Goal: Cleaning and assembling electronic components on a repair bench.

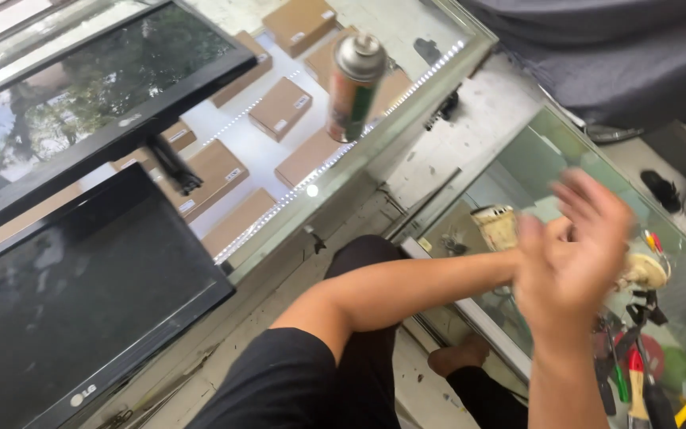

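Two flat black-framed monitor screens (81,310) lying across the left of the glass-topped display bench (406,135), brown cardboard boxes (279,107) beneath the glass. Open bare strip along the bench edge between screens and hands. Upright silver-capped green spray can (353,87) on the glass, well apart from the hands. Right hand (577,262) blurred, fingers spread, grip released. Left hand (529,238) behind it, grip impossible to tell. Cream round plastic part (495,226) just beside the left hand.
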